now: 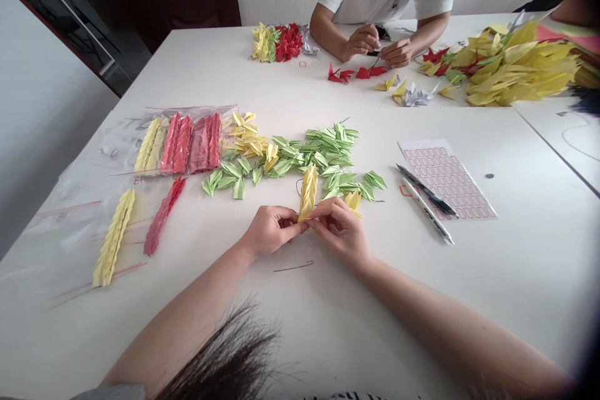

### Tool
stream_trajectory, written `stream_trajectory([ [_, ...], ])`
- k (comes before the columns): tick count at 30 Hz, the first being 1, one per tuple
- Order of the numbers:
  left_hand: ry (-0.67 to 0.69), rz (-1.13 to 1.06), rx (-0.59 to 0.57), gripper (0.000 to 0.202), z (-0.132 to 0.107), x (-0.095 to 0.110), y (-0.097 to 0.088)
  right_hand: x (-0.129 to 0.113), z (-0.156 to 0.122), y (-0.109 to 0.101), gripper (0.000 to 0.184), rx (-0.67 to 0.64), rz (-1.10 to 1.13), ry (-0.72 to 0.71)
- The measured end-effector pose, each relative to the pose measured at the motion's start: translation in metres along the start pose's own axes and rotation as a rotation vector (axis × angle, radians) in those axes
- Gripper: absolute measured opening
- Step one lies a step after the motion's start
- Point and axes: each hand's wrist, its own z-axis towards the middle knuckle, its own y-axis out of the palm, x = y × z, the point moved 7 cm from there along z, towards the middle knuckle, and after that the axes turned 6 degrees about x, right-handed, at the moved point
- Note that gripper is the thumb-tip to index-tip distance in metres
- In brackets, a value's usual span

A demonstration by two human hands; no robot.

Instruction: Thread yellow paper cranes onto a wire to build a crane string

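Your left hand (268, 229) and your right hand (340, 225) both pinch the bottom of a yellow stack of folded paper pieces (308, 191). It stands up just above the white table (290, 319), near the green paper pieces (323, 153).

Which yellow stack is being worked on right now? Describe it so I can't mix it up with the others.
On the white table, look just below the scattered green paper pieces. The yellow stack stands upright, pinched at its base between the left hand and right hand. The other yellow stacks lie flat.
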Motion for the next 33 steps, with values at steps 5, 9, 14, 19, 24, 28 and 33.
stream_trajectory([
  [5, -0.047, -0.12, -0.007, 0.019, 0.001, 0.001, -0.001, -0.01, -0.001, 0.001, 0.009, -0.054, 0.002, -0.081],
  [9, -0.076, -0.181, -0.007, 0.018, 0.001, 0.003, -0.003, -0.013, -0.001, 0.002, 0.009, -0.102, 0.022, -0.068],
  [14, -0.08, -0.186, -0.011, 0.016, 0.001, 0.002, -0.003, -0.014, -0.001, 0.003, 0.012, -0.144, 0.03, -0.055],
  [19, -0.035, -0.099, -0.019, 0.019, 0.0, 0.001, -0.001, -0.005, -0.002, 0.004, 0.01, -0.105, 0.056, 0.03],
  [24, 0.043, 0.014, -0.016, 0.03, -0.001, 0.004, 0.002, 0.008, -0.005, 0.004, 0.029, -0.04, 0.175, 0.185],
  [28, 0.099, 0.06, 0.018, 0.036, -0.001, 0.008, 0.001, 0.009, -0.005, 0.006, 0.031, -0.057, 0.186, 0.202],
  [33, 0.139, 0.106, 0.042, 0.037, -0.001, 0.011, 0.0, 0.01, -0.005, 0.006, 0.027, -0.053, 0.185, 0.208],
])
